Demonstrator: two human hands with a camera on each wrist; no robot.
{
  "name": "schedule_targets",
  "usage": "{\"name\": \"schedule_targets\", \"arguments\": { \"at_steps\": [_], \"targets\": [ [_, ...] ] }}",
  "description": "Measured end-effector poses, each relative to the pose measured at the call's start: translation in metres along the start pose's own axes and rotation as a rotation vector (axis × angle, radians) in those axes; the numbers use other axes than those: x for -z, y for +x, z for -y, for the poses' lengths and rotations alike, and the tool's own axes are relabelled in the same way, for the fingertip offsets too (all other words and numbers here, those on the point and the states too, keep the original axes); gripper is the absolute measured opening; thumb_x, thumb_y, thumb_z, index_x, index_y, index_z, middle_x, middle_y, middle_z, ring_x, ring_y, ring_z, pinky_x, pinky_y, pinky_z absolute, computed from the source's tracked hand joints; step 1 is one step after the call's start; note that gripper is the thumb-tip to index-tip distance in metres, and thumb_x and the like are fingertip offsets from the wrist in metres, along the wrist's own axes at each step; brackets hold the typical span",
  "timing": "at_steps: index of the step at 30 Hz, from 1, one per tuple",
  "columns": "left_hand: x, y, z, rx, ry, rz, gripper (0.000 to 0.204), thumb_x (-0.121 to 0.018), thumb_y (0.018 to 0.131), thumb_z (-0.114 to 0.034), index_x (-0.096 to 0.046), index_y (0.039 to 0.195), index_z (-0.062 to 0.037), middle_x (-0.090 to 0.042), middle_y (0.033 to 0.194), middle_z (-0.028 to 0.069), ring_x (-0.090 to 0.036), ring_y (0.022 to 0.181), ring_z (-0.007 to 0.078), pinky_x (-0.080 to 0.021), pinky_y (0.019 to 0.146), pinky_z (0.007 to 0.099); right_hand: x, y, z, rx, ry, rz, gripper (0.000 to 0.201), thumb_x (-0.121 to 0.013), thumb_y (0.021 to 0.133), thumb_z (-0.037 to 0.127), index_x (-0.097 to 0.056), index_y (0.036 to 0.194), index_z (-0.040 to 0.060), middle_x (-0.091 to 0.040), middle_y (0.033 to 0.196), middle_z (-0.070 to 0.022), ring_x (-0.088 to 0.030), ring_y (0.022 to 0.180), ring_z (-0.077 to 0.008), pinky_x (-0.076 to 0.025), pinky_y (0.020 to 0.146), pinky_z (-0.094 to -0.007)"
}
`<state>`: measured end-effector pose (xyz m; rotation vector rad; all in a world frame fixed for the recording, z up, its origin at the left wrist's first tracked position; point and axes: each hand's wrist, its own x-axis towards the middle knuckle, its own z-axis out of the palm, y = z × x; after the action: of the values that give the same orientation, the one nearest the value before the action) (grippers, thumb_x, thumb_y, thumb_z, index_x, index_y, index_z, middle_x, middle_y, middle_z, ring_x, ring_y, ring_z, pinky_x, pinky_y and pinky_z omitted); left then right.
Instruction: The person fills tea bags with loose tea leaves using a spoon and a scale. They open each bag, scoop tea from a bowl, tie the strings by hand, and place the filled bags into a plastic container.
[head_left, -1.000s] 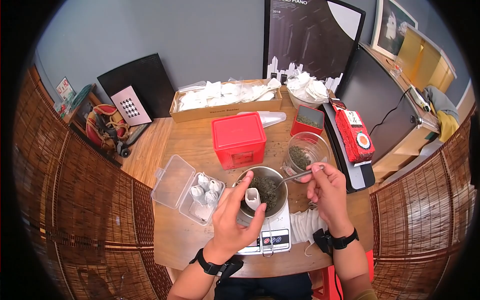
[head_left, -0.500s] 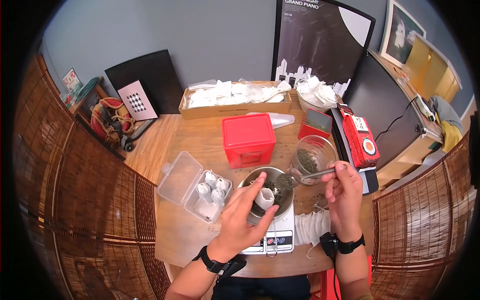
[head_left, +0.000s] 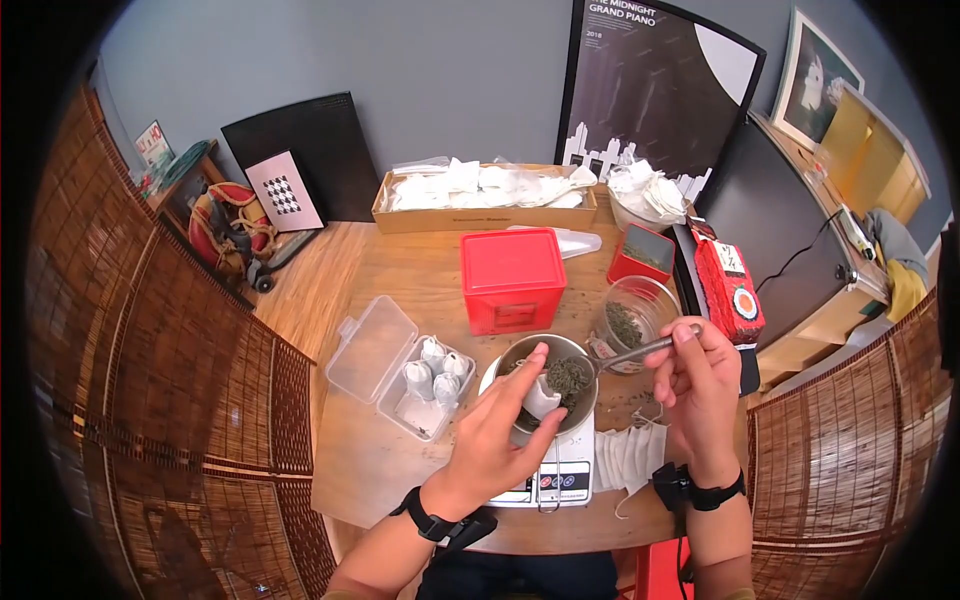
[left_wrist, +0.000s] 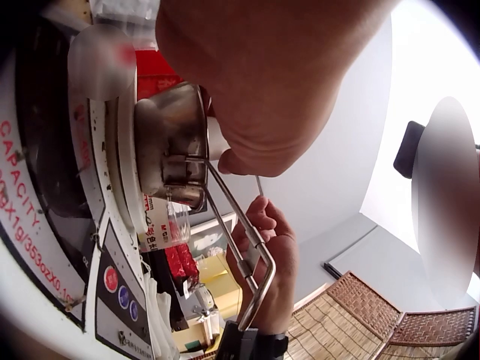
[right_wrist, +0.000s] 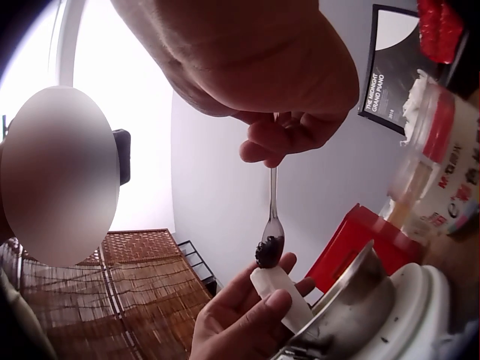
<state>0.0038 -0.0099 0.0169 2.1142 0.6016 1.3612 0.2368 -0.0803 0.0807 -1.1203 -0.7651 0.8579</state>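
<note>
Fingers of your left hand (head_left: 492, 437) hold a white pouch (right_wrist: 283, 297) at the mouth of the steel pot (left_wrist: 169, 136), which stands on the scale (head_left: 578, 482) on the worktop (head_left: 385, 482); your right hand (head_left: 703, 385) pinches a spoon (right_wrist: 273, 196), its dark leaves (right_wrist: 267, 253) right at the pouch's open end.

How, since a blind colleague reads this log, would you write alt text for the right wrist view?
A right hand holds a spoon of dark leaves at the open end of a white pouch gripped by the left hand. Close by are a metal pot and a red box; a framed poster shows behind.
</note>
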Motion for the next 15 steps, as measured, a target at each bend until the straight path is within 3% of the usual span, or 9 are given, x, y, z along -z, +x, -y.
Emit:
{"name": "schedule_targets", "arguments": {
  "at_steps": [15],
  "targets": [
    [0.001, 0.001, 0.000, -0.010, -0.008, 0.016, 0.070, -0.087, 0.089, 0.001, -0.057, 0.152, 0.0078, -0.068, 0.150, 0.0268, -0.073, 0.128, 0.0376, -0.058, 0.107, 0.0409, -0.016, -0.008, 0.023, 0.116, -0.234, 0.027, 0.018, -0.062, 0.114, 0.017, -0.070, 0.113, 0.0011, -0.078, 0.086, -0.0102, -0.061, 0.055, -0.0068, -0.042, 0.049, -0.0203]
  ]
}}
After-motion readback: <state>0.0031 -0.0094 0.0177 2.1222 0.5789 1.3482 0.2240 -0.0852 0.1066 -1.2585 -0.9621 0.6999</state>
